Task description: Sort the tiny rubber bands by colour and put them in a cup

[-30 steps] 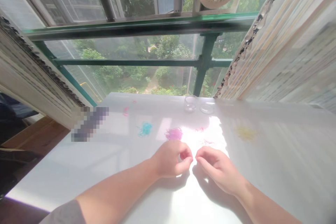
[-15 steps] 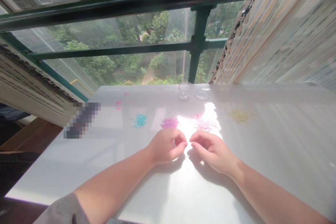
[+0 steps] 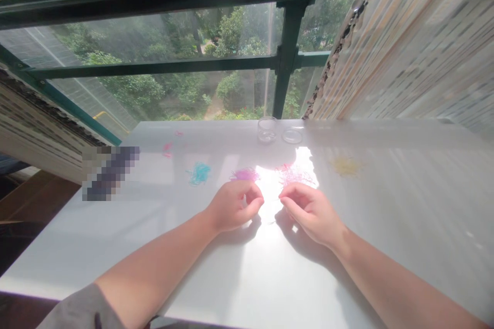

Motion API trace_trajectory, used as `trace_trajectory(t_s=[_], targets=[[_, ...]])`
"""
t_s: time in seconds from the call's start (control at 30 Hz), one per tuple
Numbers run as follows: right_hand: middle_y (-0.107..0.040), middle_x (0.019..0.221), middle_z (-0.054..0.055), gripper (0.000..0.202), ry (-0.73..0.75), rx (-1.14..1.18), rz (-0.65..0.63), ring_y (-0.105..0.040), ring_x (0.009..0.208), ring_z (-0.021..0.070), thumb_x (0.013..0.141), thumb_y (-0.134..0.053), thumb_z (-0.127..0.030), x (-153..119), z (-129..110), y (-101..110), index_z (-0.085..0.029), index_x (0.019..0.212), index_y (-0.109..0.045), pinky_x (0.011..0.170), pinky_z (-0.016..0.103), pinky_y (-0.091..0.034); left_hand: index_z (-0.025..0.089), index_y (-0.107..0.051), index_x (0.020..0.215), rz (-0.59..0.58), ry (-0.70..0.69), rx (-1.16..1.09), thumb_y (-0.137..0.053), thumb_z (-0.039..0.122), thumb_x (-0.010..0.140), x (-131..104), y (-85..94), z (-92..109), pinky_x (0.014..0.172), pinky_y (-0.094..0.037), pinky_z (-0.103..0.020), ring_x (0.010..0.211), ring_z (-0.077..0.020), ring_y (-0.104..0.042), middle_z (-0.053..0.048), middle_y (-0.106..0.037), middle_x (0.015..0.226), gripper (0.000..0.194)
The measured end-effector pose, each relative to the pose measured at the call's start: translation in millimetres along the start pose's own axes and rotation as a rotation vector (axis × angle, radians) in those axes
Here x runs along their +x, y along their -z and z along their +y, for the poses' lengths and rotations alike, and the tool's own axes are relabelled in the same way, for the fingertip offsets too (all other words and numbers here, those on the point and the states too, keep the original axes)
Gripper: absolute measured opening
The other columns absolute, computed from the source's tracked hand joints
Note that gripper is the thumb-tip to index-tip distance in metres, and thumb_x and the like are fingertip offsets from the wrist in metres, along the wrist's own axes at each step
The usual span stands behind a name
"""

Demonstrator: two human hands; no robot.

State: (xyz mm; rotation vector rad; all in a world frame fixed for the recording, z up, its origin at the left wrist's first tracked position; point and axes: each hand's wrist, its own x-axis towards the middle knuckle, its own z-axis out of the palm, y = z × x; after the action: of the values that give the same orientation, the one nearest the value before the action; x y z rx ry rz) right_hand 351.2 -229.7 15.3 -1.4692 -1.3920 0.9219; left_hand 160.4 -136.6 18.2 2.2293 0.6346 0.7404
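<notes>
In the head view, the left hand (image 3: 234, 206) and the right hand (image 3: 314, 212) are a little apart over the sunlit middle of the white tabletop (image 3: 216, 280), each with thumb and forefinger brought together in a pinch. A faint line may run between the fingertips, but glare washes out that spot, so I cannot tell whether either hand grips a strand. The purple pile (image 3: 246, 174) lies just beyond the left hand and the pink pile (image 3: 295, 174) just beyond the right, partly bleached by sun. The turquoise pile (image 3: 199, 172) sits farther left and the yellow pile (image 3: 347, 166) well off to the right, with a few pink pieces (image 3: 167, 150) toward the far left. Near the back edge stand a clear round container (image 3: 267, 134) and, just beside it, a flat clear disc (image 3: 292, 136), perhaps its lid. The strands in the piles look very light, thin and soft, perhaps springy, and would likely tangle; a single one is best pinched with the fingertips at a loose outer end and eased free. The container looks stiff and smooth, possibly slippery, and is best held around its side wall; the disc is better taken by its rim. Brands, labels or writing cannot be made out on any of these things.
</notes>
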Motion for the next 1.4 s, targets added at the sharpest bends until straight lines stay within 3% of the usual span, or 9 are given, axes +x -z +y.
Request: trace_trajectory(t_s=[0.17, 0.27, 0.43, 0.53, 0.63, 1.1, 1.4], targets=[[-0.061, 0.073, -0.002, 0.009, 0.03, -0.016, 0.04, -0.056, 0.061, 0.0113, 0.086, -0.054, -0.024, 0.0, 0.7, 1.7, -0.02, 0.081, -0.061, 0.058, 0.023, -0.045, 0.018, -0.059, 0.071, -0.001, 0.007, 0.014, -0.055, 0.011, 0.077, -0.9, -0.3, -0.5, 0.057, -0.039, -0.022, 0.057, -0.0082, -0.052, 0.003, -0.063, 0.063, 0.01], [-0.064, 0.075, 0.0, 0.01, 0.09, -0.13, 0.101, -0.058, 0.065, 0.013, 0.085, -0.055, -0.023, 2.5, 0.2, 14.5, -0.02, 0.082, -0.063, 0.06, 0.024, -0.045, 0.018, -0.058, 0.069, 0.018, 0.002, 0.043, -0.054, 0.011, 0.077, -0.6, 1.7, -0.9, 0.057, -0.039, -0.021, 0.057, -0.0082, -0.052, 0.003, -0.062, 0.062, 0.011], [-0.064, 0.068, 0.0, 0.01, 0.166, -0.474, 0.385, -0.057, 0.061, 0.014, 0.081, -0.056, -0.025, 11.9, 10.1, 71.9, -0.02, 0.078, -0.064, 0.059, 0.025, -0.044, 0.018, -0.057, 0.068, 0.041, -0.027, 0.074, -0.05, 0.013, 0.079, 1.1, 8.3, -2.4, 0.057, -0.039, -0.021, 0.057, -0.0087, -0.052, 0.003, -0.059, 0.061, 0.015], [-0.067, 0.075, 0.003, 0.014, 0.016, -0.563, 0.548, -0.06, 0.065, 0.0165, 0.079, -0.056, -0.029, 16.6, 23.8, 109.7, -0.02, 0.077, -0.066, 0.063, 0.027, -0.045, 0.018, -0.057, 0.068, 0.041, -0.038, 0.073, -0.048, 0.015, 0.081, 1.4, 11.7, -4.2, 0.056, -0.04, -0.021, 0.057, -0.0092, -0.052, 0.002, -0.059, 0.061, 0.016], [-0.067, 0.077, 0.004, 0.018, -0.118, -0.635, 0.578, -0.059, 0.067, 0.0181, 0.077, -0.055, -0.032, 19.0, 36.8, 129.0, -0.019, 0.076, -0.068, 0.066, 0.03, -0.045, 0.018, -0.056, 0.068, 0.025, -0.039, 0.078, -0.047, 0.016, 0.082, 1.1, 13.2, -5.3, 0.055, -0.041, -0.021, 0.056, -0.0093, -0.052, 0.002, -0.059, 0.061, 0.017], [-0.064, 0.071, 0.004, 0.027, -0.248, -0.821, 0.578, -0.056, 0.066, 0.0194, 0.077, -0.051, -0.032, 20.4, 44.4, 131.3, -0.019, 0.081, -0.074, 0.068, 0.034, -0.044, 0.018, -0.056, 0.067, 0.003, -0.056, 0.096, -0.047, 0.017, 0.083, 1.6, 14.0, -4.2, 0.054, -0.04, -0.019, 0.054, -0.0083, -0.051, 0.003, -0.057, 0.058, 0.018], [-0.07, 0.102, 0.009, 0.037, -0.163, -0.778, 0.601, -0.061, 0.096, 0.022, 0.083, -0.04, -0.021, 18.9, 47.6, 132.0, -0.018, 0.101, -0.072, 0.088, 0.038, -0.044, 0.018, -0.056, 0.067, -0.016, -0.067, 0.111, -0.047, 0.018, 0.083, 0.7, 14.3, -4.1, 0.054, -0.041, -0.019, 0.054, -0.0088, -0.052, 0.003, -0.057, 0.058, 0.019]])
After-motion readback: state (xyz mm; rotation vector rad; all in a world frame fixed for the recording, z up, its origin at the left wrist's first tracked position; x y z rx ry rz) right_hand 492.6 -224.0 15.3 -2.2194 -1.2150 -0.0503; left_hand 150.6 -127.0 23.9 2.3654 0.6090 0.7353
